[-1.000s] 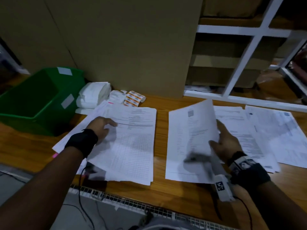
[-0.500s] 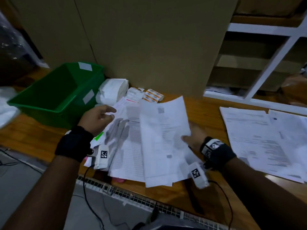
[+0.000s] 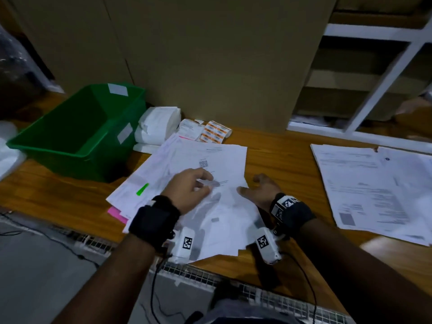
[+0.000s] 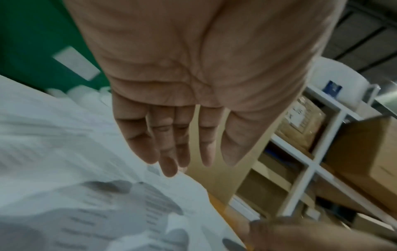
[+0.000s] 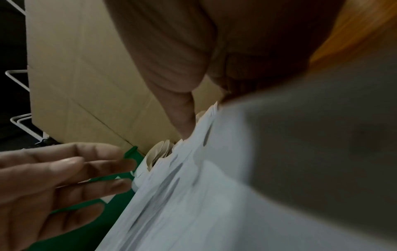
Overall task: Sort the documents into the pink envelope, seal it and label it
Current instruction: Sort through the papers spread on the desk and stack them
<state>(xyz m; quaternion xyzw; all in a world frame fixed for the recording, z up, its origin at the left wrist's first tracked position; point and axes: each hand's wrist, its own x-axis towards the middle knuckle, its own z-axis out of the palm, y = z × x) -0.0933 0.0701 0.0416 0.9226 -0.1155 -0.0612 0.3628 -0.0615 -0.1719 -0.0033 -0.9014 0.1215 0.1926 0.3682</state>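
A loose stack of white documents (image 3: 205, 206) lies on the wooden table (image 3: 58, 195), with a green tab (image 3: 142, 189) sticking out on its left. A corner of the pink envelope (image 3: 116, 213) shows under the stack's near-left edge. My left hand (image 3: 194, 185) hovers just over the top sheet, fingers straight and relaxed (image 4: 171, 144), holding nothing. My right hand (image 3: 257, 190) is at the stack's right edge. Its thumb (image 5: 184, 118) lies on the top sheets (image 5: 214, 195), and its fingers are hidden behind the paper.
A second spread of documents (image 3: 374, 190) lies to the right. A green bin (image 3: 77, 127), white paper rolls (image 3: 159, 127) and orange label sheets (image 3: 215, 132) sit behind the stack, against a tall cardboard box (image 3: 210, 66). White shelving (image 3: 374, 78) stands at the back right.
My right hand carried the middle sheets leftward and laid them on the left pile. My left hand lifted off that pile and now hovers over the merged stack.
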